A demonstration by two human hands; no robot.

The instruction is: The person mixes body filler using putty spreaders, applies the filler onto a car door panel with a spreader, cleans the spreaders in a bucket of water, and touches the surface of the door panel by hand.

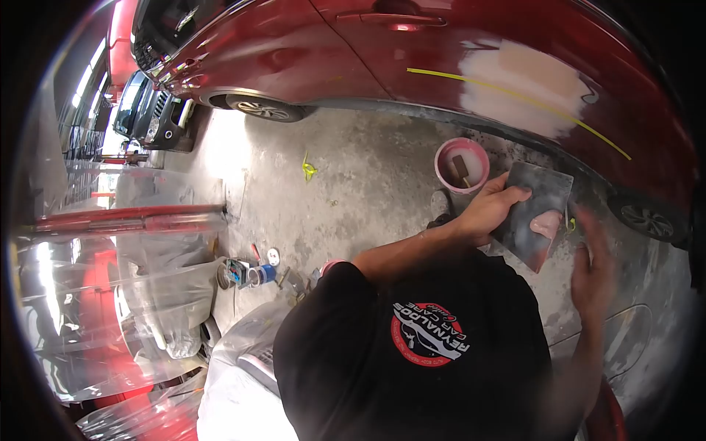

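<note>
My left hand (498, 204) grips a flat grey mixing board (540, 184) by its edge, with the thumb on top. A dollop of pale pink body filler (546, 223) lies on the board. Just right of the board, my right hand (594, 268) is raised and smeared by motion, so I cannot make out whether its fingers hold anything. Beyond both hands stands a dark red car (353, 59). Its side has a sanded patch of whitish and beige filler (515, 73), with a strip of yellow tape (507, 92) running across it.
A pink bucket (485, 153) holding cloudy liquid and a brown block (460, 165) stands on the concrete floor beside the car. Crumpled yellow tape (308, 169) lies farther left. Cans (261, 275) and clear plastic sheeting (154, 257) are at left. Another vehicle (154, 117) is parked behind.
</note>
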